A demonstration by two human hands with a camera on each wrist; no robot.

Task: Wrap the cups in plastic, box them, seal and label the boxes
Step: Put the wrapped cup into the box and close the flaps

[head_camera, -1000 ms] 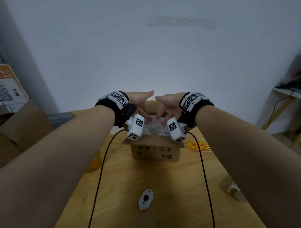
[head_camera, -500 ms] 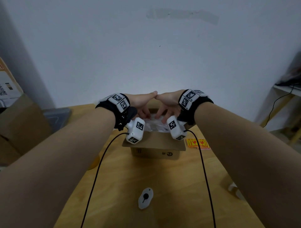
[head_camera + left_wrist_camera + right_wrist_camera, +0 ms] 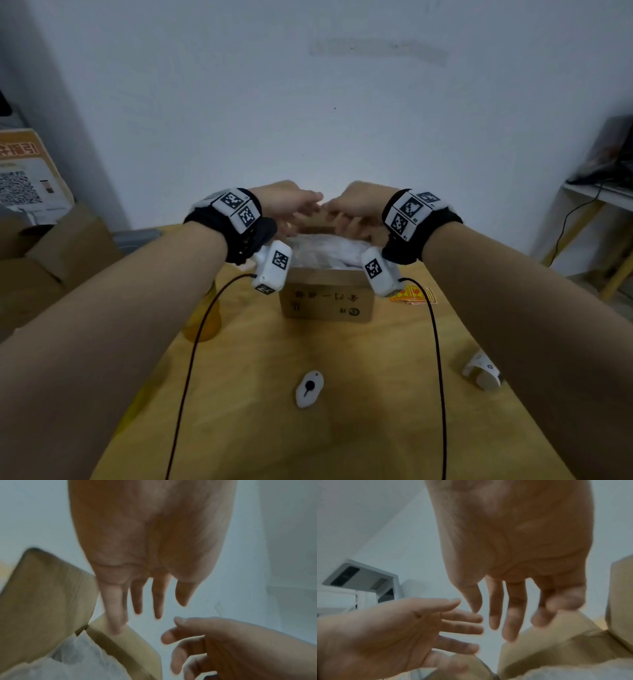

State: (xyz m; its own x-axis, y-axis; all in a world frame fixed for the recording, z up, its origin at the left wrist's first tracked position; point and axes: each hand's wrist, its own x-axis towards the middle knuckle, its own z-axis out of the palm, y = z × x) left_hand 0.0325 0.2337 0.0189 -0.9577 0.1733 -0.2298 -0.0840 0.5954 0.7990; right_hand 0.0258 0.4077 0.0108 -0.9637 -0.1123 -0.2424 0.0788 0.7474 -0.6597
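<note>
A small cardboard box (image 3: 325, 301) stands open on the wooden table (image 3: 308, 445), with crumpled clear plastic wrap (image 3: 329, 251) filling its top; the cups inside are hidden. My left hand (image 3: 291, 209) and right hand (image 3: 352, 209) hover close together over the box's far side, fingers straight, holding nothing. In the left wrist view the left hand (image 3: 137, 599) has its little finger touching the far flap (image 3: 123, 642), beside the plastic wrap (image 3: 77, 662). In the right wrist view the right hand (image 3: 513, 615) lays its fingertips against a cardboard flap (image 3: 556, 642).
Orange label stickers (image 3: 414, 294) lie right of the box, and a white paper roll (image 3: 481, 371) sits near the right edge. A small white device (image 3: 309, 389) lies in front. A yellow roll (image 3: 202, 322) sits at the left edge. Large cartons (image 3: 51, 257) stand at left.
The thumbs met half a second ago and have now drawn slightly apart. Both hands stay over the box's far side.
</note>
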